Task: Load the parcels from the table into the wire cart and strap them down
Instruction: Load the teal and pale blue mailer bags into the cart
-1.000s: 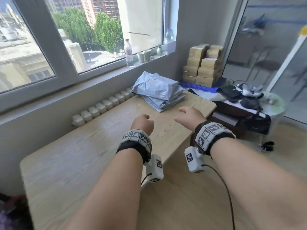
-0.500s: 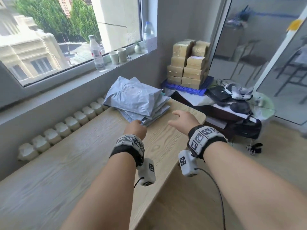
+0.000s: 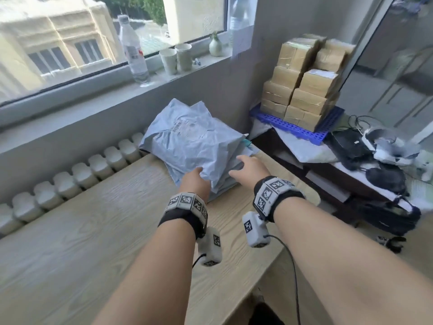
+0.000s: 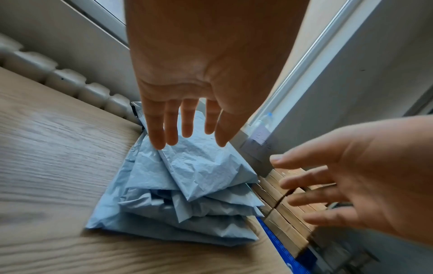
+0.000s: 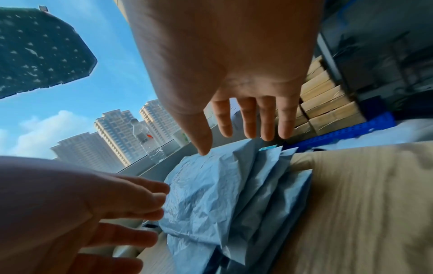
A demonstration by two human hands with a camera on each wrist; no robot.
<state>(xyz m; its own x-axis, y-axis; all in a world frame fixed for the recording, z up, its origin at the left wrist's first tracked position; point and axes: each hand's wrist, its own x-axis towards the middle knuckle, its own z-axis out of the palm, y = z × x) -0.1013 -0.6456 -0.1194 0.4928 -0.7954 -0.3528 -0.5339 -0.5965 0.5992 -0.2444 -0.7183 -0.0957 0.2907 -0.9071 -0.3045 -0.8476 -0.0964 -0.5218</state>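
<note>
Now left hand (image 3: 193, 181) and right hand (image 3: 249, 168) over blue parcels (image 3: 194, 146), each grip spread wide, holding nothing

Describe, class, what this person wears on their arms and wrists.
Bare forearms, no sleeves. Each wrist has a black band ringed with white blocks printed with black square markers. A small white marked camera box hangs under each, trailing a thin black cable.

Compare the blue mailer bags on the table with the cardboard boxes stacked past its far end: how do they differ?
The blue mailer bags are soft, crumpled plastic; the cardboard boxes are rigid, brown and taped. The bags lie in a loose, slumped pile on the wooden table; the boxes stand in neat columns on a blue crate. Both open hands, left hand and right hand, reach the bags, not the boxes. Both are stacked.
</note>
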